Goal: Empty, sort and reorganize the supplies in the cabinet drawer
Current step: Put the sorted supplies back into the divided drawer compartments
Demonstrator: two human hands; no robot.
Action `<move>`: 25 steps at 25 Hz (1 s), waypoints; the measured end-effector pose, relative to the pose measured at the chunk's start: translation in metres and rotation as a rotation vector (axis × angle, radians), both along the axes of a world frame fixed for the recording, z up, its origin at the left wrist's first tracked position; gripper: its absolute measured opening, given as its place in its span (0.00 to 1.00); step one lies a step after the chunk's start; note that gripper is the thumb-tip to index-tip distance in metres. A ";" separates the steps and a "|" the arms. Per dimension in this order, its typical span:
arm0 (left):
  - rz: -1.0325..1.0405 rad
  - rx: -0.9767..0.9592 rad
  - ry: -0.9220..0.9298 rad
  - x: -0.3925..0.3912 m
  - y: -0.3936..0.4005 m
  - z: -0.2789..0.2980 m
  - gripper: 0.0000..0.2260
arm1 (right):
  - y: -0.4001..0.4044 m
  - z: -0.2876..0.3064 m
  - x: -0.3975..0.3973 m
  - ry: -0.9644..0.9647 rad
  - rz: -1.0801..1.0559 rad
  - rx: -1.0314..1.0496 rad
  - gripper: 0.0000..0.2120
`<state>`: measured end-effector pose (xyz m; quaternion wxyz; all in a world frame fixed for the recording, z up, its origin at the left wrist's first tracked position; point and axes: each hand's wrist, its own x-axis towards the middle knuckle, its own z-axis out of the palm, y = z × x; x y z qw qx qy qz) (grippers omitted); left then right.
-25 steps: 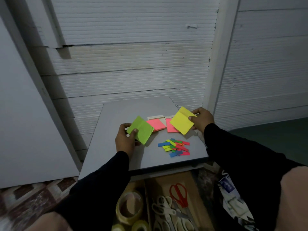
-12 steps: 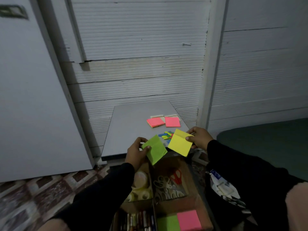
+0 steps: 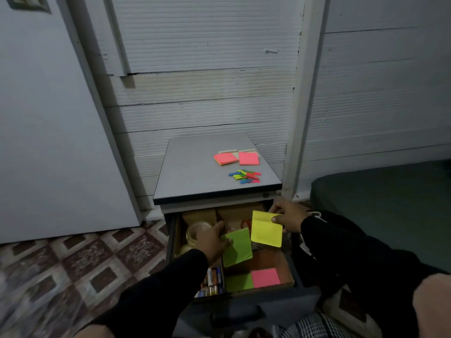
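My left hand [image 3: 212,239] pinches a green sticky-note pad [image 3: 237,247] over the open drawer [image 3: 288,264] of a small grey cabinet [image 3: 195,176]. My right hand [image 3: 288,217] holds a yellow sticky-note pad [image 3: 266,228] just to the right of it, also above the drawer. At the drawer's front lie a green pad [image 3: 239,282] and a pink pad [image 3: 265,277]. On the cabinet top sit two pink pads [image 3: 236,158] and a heap of small coloured tabs [image 3: 245,176].
Inside the drawer are tape rolls [image 3: 195,234] at the left, batteries [image 3: 213,281] in a narrow front slot and red-handled scissors [image 3: 245,223] partly hidden by the pads. A white door [image 3: 48,132] stands left. A dark green mattress [image 3: 380,206] lies right. Patterned floor tiles [image 3: 73,259] spread at the lower left.
Both hands have come down from the cabinet top with their pads and now hang over the open drawer. The view has pulled back, showing more of the drawer.
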<state>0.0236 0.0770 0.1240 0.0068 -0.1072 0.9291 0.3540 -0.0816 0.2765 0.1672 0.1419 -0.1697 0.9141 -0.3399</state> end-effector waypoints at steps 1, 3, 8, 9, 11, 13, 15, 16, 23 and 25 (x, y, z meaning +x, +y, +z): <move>-0.016 -0.013 -0.029 0.004 0.003 -0.003 0.14 | 0.001 -0.005 0.004 0.006 0.024 0.039 0.05; -0.051 -0.036 -0.056 0.012 0.009 -0.007 0.15 | 0.003 -0.015 0.011 0.014 0.055 0.109 0.09; -0.074 -0.137 -0.054 0.019 0.016 -0.003 0.19 | 0.003 -0.043 0.025 0.057 0.143 0.295 0.05; -0.073 -0.139 -0.060 0.018 0.014 -0.002 0.18 | 0.002 -0.049 0.028 0.048 0.168 0.329 0.04; -0.065 -0.137 -0.066 0.018 0.010 -0.002 0.16 | 0.000 -0.060 0.035 0.044 0.215 0.393 0.05; -0.041 -0.146 -0.069 0.020 0.008 0.001 0.20 | -0.001 -0.067 0.040 0.061 0.266 0.474 0.06; -0.032 -0.158 -0.056 0.022 0.007 0.002 0.20 | 0.000 -0.071 0.045 0.094 0.306 0.566 0.09; -0.033 -0.158 -0.048 0.023 0.007 0.002 0.20 | 0.001 -0.074 0.046 0.124 0.317 0.602 0.11; -0.068 -0.152 -0.048 0.022 0.006 -0.002 0.12 | -0.001 -0.094 0.039 0.288 0.414 0.753 0.25; -0.073 -0.133 -0.047 0.022 0.005 -0.005 0.11 | -0.003 -0.090 0.043 0.358 0.446 0.752 0.23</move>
